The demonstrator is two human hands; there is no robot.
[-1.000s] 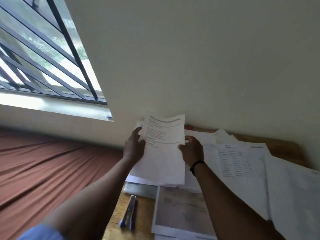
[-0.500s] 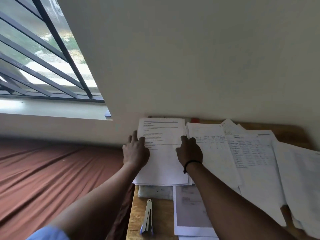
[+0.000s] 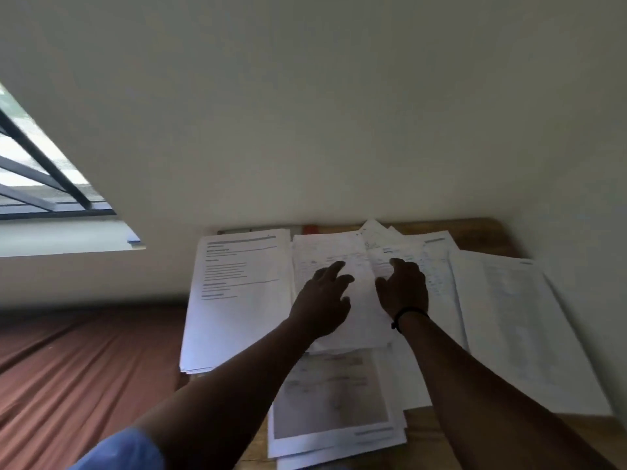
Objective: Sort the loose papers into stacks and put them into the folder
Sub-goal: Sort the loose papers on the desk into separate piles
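on the wooden desk (image 3: pixel 475 232) against the wall, we have both hands out over the loose papers (image 3: pixel 359 266) in the middle of the spread. our left hand (image 3: pixel 322 300) hovers with its fingers spread and slightly bent, gripping nothing that we can see. our right hand (image 3: pixel 403 286), black band at the wrist, lies on the sheets with fingers curled a little; whether it pinches a sheet edge we cannot tell.

we judge the step in hand to be sorting: one tidy stack (image 3: pixel 237 293) sits squared at the left edge of the desk, and the hands are over the next unsorted sheets just beside it. the next move, we think, calls for lifting one sheet cleanly off the overlapping layers without dragging its neighbours.

counting: two hands; one squared stack; roughly three looser overlapping groups, namely the middle papers, a fan of tabled sheets (image 3: pixel 515 317) at the right, and a printed pile (image 3: pixel 332 401) nearest us. single sheets cannot be counted. no folder shows clearly.
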